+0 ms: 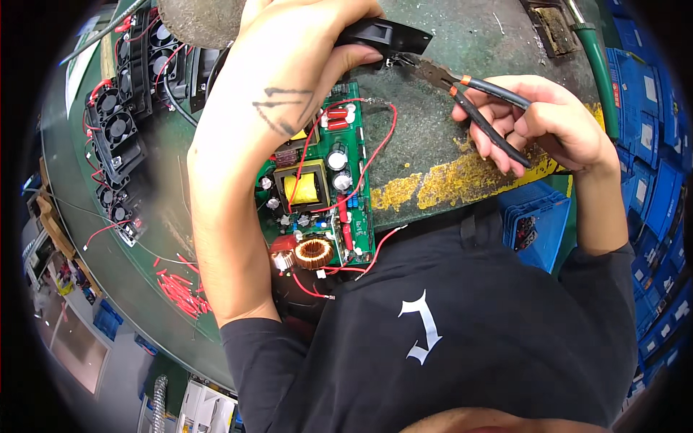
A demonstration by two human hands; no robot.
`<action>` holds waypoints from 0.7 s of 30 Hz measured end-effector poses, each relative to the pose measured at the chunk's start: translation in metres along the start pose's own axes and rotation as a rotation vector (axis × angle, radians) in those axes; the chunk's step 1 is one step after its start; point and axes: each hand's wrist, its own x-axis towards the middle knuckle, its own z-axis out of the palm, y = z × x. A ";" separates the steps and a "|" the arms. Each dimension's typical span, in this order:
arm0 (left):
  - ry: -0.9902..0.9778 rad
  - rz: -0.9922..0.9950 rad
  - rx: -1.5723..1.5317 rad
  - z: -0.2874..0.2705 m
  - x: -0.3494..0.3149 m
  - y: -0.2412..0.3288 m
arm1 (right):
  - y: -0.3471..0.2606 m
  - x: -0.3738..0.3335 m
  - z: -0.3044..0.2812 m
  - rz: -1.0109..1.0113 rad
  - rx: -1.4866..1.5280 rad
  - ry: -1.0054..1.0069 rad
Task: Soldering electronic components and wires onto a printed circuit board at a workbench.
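My left hand (pixel 307 36) is closed on a black panel (pixel 408 37) with a switch-like or socket-like part set in it, holding it tilted over the bench. In my right hand (pixel 545 119) are pliers (pixel 476 101) with black and orange handles spread slightly apart. Their jaws meet small metal terminals at the panel's lower edge; whether they grip one I cannot tell. Below my left hand lies a green circuit board (pixel 364 166), partly hidden by my forearm. It carries a yellow-wrapped transformer (pixel 304 187), a copper-wound ring coil (pixel 314 252) and several loose-ended red wires (pixel 393 126).
Black cooling fans (pixel 119 126) with red wires line the left of the green bench (pixel 137 281). Near them lies a pile of red sleeved pieces (pixel 180 292). A green-handled soldering iron (pixel 599 72) stands at the far right. A blue bin (pixel 545 216) sits below the bench edge.
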 end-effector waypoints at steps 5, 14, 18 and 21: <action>0.016 0.013 0.041 0.000 -0.003 -0.001 | 0.002 0.003 -0.002 -0.001 0.027 0.002; 0.025 -0.006 0.028 0.001 -0.004 0.000 | 0.000 0.005 0.000 0.010 0.006 -0.008; 0.033 0.018 0.022 0.001 -0.005 0.001 | 0.003 0.002 -0.004 -0.025 -0.021 -0.003; 0.067 0.007 0.013 0.000 -0.005 0.004 | 0.005 0.003 -0.008 -0.049 -0.018 -0.033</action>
